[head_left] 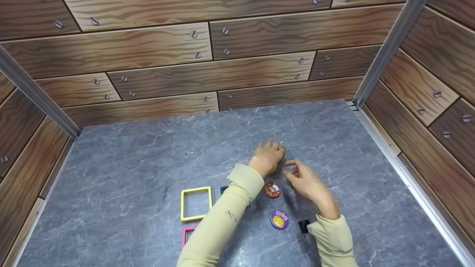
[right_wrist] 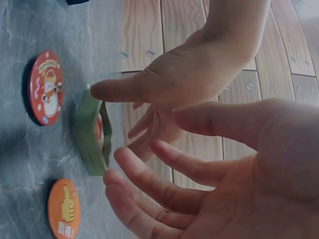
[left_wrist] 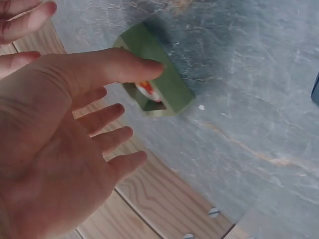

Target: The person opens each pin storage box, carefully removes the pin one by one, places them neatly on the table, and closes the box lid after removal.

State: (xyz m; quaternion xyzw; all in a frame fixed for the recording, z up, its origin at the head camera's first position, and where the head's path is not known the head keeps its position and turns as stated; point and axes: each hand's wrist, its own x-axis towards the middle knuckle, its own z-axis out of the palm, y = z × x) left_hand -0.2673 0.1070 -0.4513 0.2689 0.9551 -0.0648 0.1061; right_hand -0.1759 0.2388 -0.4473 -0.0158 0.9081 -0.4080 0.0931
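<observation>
My left hand (head_left: 269,157) hovers with extended fingers at a green square frame (left_wrist: 172,82). Its thumb crosses over the frame in the left wrist view; whether it touches is unclear. Inside the green frame a round red-and-white piece (left_wrist: 148,91) partly shows. Just to the right, my right hand (head_left: 306,181) has its fingers loosely bent and holds nothing. Close to both hands lies a red round badge (head_left: 272,189) with a snowman (right_wrist: 50,94) on it. An orange round badge (right_wrist: 64,209) with a yellow pointing hand appears in the right wrist view.
A purple round badge (head_left: 279,219) lies nearer the front. Left of my left forearm are a yellow frame (head_left: 182,205) and a partly covered pink frame (head_left: 184,237). A dark edge (head_left: 223,189) peeks out behind the sleeve. Wood-patterned walls (head_left: 159,48) enclose the grey tabletop (head_left: 130,155).
</observation>
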